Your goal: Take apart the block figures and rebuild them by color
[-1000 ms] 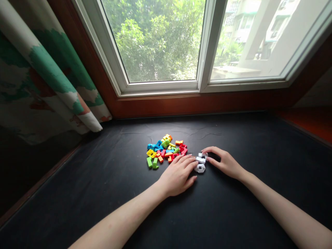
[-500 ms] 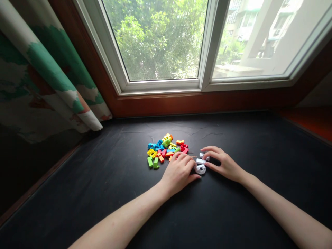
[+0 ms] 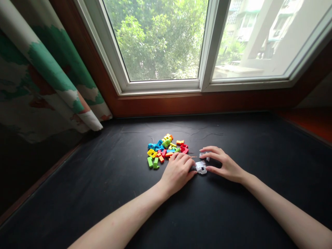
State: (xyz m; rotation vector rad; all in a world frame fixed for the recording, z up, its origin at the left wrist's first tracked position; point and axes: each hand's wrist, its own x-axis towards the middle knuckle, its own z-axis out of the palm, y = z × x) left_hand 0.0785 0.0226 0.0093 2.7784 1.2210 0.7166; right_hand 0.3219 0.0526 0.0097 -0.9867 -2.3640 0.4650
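Observation:
My left hand (image 3: 178, 170) rests on the black surface with its fingers curled and its thumb against a white plastic block (image 3: 201, 167), gripping its left side. This block has a small dark square opening and seems to be made of two white pieces lying together. My right hand (image 3: 223, 164) is just to the right, thumb and fingers apart, its thumb tip close to or touching the block. Under its forefinger lies another small white piece (image 3: 201, 155), partly hidden. Whether the fingers touch that piece, I cannot tell.
A loose pile of coloured toy blocks (image 3: 166, 144) lies left of and beyond my left hand, on the black tabletop (image 3: 124, 183). Behind the table is a white-framed window (image 3: 166, 85). A patterned curtain (image 3: 59, 79) hangs at the left.
A white piece that lay apart under my right fingertips now lies against the white block with the opening. My left thumb has drawn back to the left, closer to the block.

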